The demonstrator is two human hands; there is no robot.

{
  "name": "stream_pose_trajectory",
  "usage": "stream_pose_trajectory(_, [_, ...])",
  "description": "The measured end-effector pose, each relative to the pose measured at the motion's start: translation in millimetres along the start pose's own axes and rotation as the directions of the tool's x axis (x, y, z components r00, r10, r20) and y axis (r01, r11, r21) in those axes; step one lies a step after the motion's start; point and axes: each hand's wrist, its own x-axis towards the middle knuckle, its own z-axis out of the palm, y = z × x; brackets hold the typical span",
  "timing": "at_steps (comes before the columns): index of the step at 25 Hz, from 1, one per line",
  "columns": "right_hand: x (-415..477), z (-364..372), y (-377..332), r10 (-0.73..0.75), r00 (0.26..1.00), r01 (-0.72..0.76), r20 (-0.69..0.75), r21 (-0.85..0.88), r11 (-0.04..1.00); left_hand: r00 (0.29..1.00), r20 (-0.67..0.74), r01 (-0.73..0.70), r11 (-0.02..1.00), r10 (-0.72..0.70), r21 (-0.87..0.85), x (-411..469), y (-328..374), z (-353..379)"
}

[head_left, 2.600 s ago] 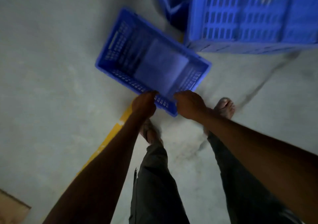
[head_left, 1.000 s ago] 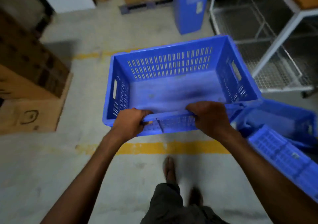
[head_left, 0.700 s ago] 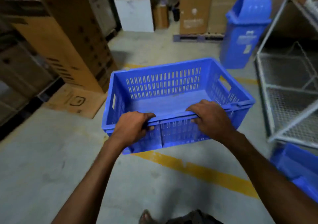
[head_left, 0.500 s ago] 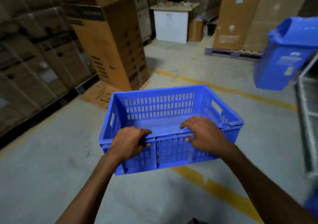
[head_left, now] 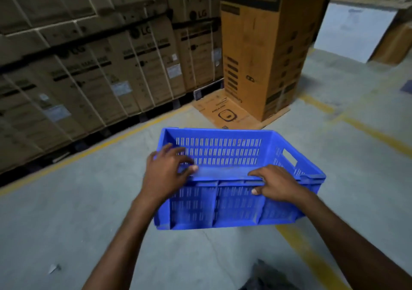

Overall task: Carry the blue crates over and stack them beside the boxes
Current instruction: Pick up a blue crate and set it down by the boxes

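I hold one empty blue slotted crate (head_left: 225, 202) in the air in front of me, level and open side up. My left hand (head_left: 166, 173) grips the near rim at its left corner, fingers curled inside. My right hand (head_left: 275, 183) grips the same near rim toward the right, thumb on the outer wall. Stacked brown cardboard boxes (head_left: 93, 66) on dark pallets line the left side ahead. A tall open-topped brown box (head_left: 265, 51) stands ahead, just past the crate.
A flattened cardboard sheet (head_left: 225, 113) lies on the grey concrete floor at the tall box's foot. Yellow floor lines (head_left: 93, 149) run along the pallets and off to the right. A white cabinet (head_left: 354, 31) stands at the back right.
The crate came up off the floor, away from the other blue crates. The view swung left past a wire rack and a blue bin to the stacked boxes, which now look closer.
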Motion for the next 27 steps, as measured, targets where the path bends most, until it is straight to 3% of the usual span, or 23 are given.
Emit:
stream_pose_trajectory(1, [27.2, -0.8, -1.9, -0.030, 1.000, 0.030, 0.004, -0.027, 0.999, 0.987, 0.001, 0.163, 0.987, -0.163, 0.004, 18.1, -31.7, 7.2])
stream_pose_trajectory(3, [85.0, 2.2, 0.0, -0.100, 0.995, 0.101, 0.018, -0.106, 0.989, 0.892, 0.145, 0.447, 0.883, -0.428, -0.144, 51.2, -85.9, 29.2])
stream_pose_trajectory(6, [173.4, 4.1, 10.3, -0.195, 0.981, 0.194, 0.010, -0.183, 0.964, 0.776, 0.303, 0.630, 0.710, -0.554, -0.314, 86.6, -130.5, 67.3])
stream_pose_trajectory(11, [327.8, -32.4, 21.2, -0.255, 0.966, 0.259, 0.042, -0.173, 0.950, 0.657, 0.239, 0.704, 0.470, -0.715, -0.532, 173.0, -168.4, 79.0])
stream_pose_trajectory(15, [434.2, -53.9, 7.5, -0.320, 0.940, 0.335, 0.116, -0.135, 0.933, 0.553, 0.252, 0.735, 0.323, -0.794, -0.596, 237.7, -204.1, 68.3])
stream_pose_trajectory(22, [615.5, -9.8, -64.2, -0.339, 0.847, 0.366, 0.410, 0.014, 0.931, 0.507, 0.262, 0.745, 0.264, -0.821, -0.613, 326.4, -337.3, 73.8])
stream_pose_trajectory(27, [732.6, 23.8, -126.5, -0.243, 0.869, 0.289, 0.430, -0.043, 0.956, 0.498, 0.349, 0.777, 0.231, -0.794, -0.586, 396.8, -455.6, 70.4])
